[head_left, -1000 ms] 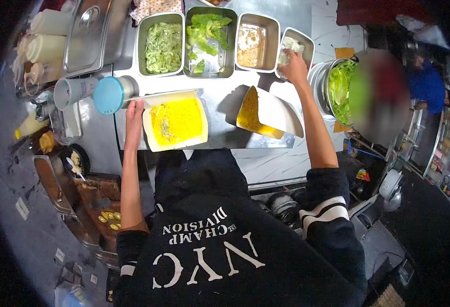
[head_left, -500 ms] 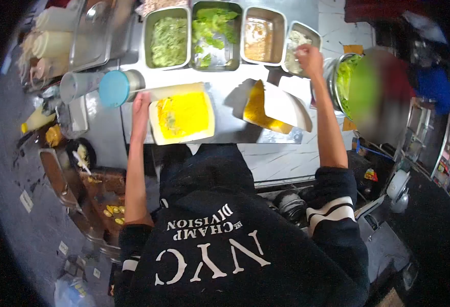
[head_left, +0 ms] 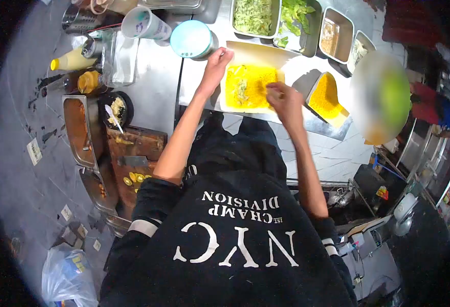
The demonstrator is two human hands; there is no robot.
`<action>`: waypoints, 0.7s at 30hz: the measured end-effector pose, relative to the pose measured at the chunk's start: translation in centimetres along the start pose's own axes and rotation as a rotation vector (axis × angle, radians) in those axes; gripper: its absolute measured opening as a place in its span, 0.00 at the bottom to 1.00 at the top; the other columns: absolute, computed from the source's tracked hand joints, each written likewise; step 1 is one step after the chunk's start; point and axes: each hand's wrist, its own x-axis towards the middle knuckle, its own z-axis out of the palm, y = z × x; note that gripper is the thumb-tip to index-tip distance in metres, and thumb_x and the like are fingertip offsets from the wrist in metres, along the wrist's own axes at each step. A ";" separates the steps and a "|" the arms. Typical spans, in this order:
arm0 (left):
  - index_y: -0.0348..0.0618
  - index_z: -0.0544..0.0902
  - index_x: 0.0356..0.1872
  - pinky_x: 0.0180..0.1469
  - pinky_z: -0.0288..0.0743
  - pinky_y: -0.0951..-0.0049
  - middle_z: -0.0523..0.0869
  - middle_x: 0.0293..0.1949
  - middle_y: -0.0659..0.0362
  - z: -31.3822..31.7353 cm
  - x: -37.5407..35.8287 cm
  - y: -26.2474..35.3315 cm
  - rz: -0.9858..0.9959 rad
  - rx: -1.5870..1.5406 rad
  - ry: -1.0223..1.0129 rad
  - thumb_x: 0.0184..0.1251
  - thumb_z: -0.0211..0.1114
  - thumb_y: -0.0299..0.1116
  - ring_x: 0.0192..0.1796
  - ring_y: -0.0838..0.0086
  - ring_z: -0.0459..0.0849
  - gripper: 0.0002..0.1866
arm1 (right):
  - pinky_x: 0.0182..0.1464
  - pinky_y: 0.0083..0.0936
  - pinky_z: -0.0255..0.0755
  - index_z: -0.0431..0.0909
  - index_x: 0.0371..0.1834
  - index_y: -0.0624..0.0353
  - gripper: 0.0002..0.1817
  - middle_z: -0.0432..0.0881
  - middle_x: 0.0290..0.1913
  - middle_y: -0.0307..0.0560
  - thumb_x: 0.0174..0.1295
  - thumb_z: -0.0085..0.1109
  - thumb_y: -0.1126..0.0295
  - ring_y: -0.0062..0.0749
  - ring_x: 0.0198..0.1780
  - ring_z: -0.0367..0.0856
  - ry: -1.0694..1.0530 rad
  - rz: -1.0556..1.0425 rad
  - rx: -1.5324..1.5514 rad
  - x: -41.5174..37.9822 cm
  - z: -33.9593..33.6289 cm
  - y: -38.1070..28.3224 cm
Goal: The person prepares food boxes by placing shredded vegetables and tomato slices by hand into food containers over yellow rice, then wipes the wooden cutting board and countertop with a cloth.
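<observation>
A pale food box (head_left: 235, 47) sits at the front of the steel counter, lined with a bright yellow layer of food (head_left: 258, 82). Pale green shreds (head_left: 240, 92) lie on its left part. My left hand (head_left: 215, 69) is closed on the box's far left corner. Over the right side of the yellow food hovers my right hand (head_left: 285, 102), fingertips pinched together; what they hold, if anything, is hidden. To its right stands a second box (head_left: 341, 120) with yellow food (head_left: 325, 97) inside.
Steel pans of shredded greens (head_left: 254, 20), lettuce (head_left: 294, 18), brown sauce (head_left: 330, 38) and white shreds (head_left: 359, 53) line the far side. A blue-lidded tub (head_left: 190, 39) and a clear cup (head_left: 144, 24) stand left. Lower left is a black bowl (head_left: 116, 110) with a spoon.
My right hand has come from the white shreds pan to above the yellow food in the box. The left hand stays at the box. The whole view has shifted as my head turned.
</observation>
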 end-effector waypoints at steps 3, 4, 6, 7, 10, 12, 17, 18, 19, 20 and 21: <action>0.39 0.77 0.40 0.45 0.68 0.81 0.77 0.34 0.68 -0.6 0.3 -0.1 0.031 0.014 -0.056 0.76 0.56 0.40 0.39 0.86 0.73 0.13 | 0.42 0.30 0.79 0.84 0.48 0.60 0.16 0.87 0.43 0.52 0.55 0.66 0.73 0.40 0.38 0.87 0.100 -0.027 -0.119 1.6 4.7 -1.3; 0.39 0.77 0.39 0.45 0.68 0.81 0.77 0.33 0.68 -0.8 0.5 -0.2 0.037 0.023 -0.079 0.76 0.56 0.40 0.39 0.86 0.73 0.13 | 0.42 0.31 0.79 0.84 0.48 0.61 0.16 0.87 0.44 0.53 0.55 0.66 0.74 0.41 0.38 0.87 0.150 -0.043 -0.143 1.8 5.8 -1.0; 0.40 0.77 0.38 0.44 0.68 0.81 0.76 0.32 0.68 -1.1 0.9 -0.7 0.032 0.041 -0.115 0.76 0.56 0.40 0.39 0.86 0.72 0.13 | 0.42 0.31 0.79 0.84 0.49 0.61 0.17 0.86 0.44 0.53 0.55 0.67 0.74 0.40 0.38 0.87 0.187 0.031 -0.077 1.1 7.0 -0.9; 0.40 0.77 0.38 0.44 0.68 0.81 0.76 0.32 0.68 -1.2 0.9 -0.7 0.042 0.035 -0.124 0.76 0.57 0.40 0.39 0.86 0.72 0.13 | 0.41 0.32 0.79 0.83 0.50 0.61 0.18 0.86 0.44 0.54 0.54 0.67 0.74 0.39 0.37 0.87 0.204 0.066 -0.045 0.6 7.3 -1.0; 0.39 0.77 0.37 0.44 0.69 0.81 0.78 0.32 0.67 -1.3 0.9 -0.8 0.042 -0.024 -0.151 0.76 0.57 0.40 0.38 0.86 0.73 0.13 | 0.43 0.35 0.78 0.83 0.47 0.60 0.15 0.85 0.43 0.55 0.56 0.67 0.73 0.45 0.39 0.86 0.307 0.005 -0.061 -0.7 7.4 -0.9; 0.39 0.77 0.37 0.44 0.69 0.81 0.79 0.32 0.67 -1.4 1.1 -1.1 0.060 -0.035 -0.159 0.75 0.57 0.40 0.38 0.86 0.74 0.14 | 0.44 0.37 0.78 0.83 0.45 0.60 0.13 0.85 0.42 0.55 0.56 0.67 0.72 0.47 0.40 0.85 0.341 -0.008 -0.084 -0.6 7.8 -0.7; 0.39 0.77 0.38 0.44 0.70 0.80 0.80 0.33 0.66 -1.6 1.6 -1.5 0.072 -0.030 -0.189 0.75 0.58 0.41 0.39 0.86 0.74 0.14 | 0.40 0.38 0.79 0.83 0.42 0.60 0.12 0.85 0.40 0.54 0.53 0.68 0.75 0.45 0.36 0.86 0.205 0.113 -0.064 -1.4 8.3 -0.4; 0.39 0.77 0.38 0.44 0.70 0.81 0.80 0.32 0.66 -1.7 1.5 -1.4 0.067 -0.013 -0.184 0.75 0.58 0.40 0.39 0.87 0.74 0.13 | 0.37 0.37 0.79 0.83 0.40 0.60 0.11 0.86 0.37 0.53 0.53 0.69 0.75 0.44 0.33 0.86 0.295 0.038 -0.035 -2.1 8.5 -0.6; 0.39 0.77 0.38 0.44 0.70 0.81 0.80 0.32 0.66 -1.7 1.4 -1.4 0.061 0.005 -0.180 0.75 0.58 0.40 0.39 0.87 0.75 0.13 | 0.37 0.36 0.79 0.83 0.39 0.60 0.10 0.86 0.37 0.52 0.53 0.69 0.75 0.43 0.33 0.85 0.320 0.017 -0.050 -2.3 8.4 -1.0; 0.39 0.77 0.38 0.44 0.70 0.81 0.81 0.32 0.66 -1.6 1.4 -1.3 0.064 -0.009 -0.178 0.75 0.58 0.40 0.39 0.87 0.75 0.13 | 0.37 0.35 0.79 0.83 0.39 0.60 0.10 0.86 0.36 0.52 0.53 0.69 0.75 0.43 0.33 0.85 0.345 -0.004 -0.064 -2.5 8.1 -1.4; 0.39 0.77 0.39 0.44 0.70 0.81 0.81 0.32 0.66 -1.6 1.4 -1.2 0.066 -0.023 -0.176 0.75 0.58 0.40 0.39 0.87 0.75 0.13 | 0.37 0.34 0.78 0.83 0.39 0.60 0.10 0.85 0.36 0.51 0.53 0.69 0.74 0.43 0.33 0.85 0.371 -0.024 -0.078 -2.5 7.8 -1.7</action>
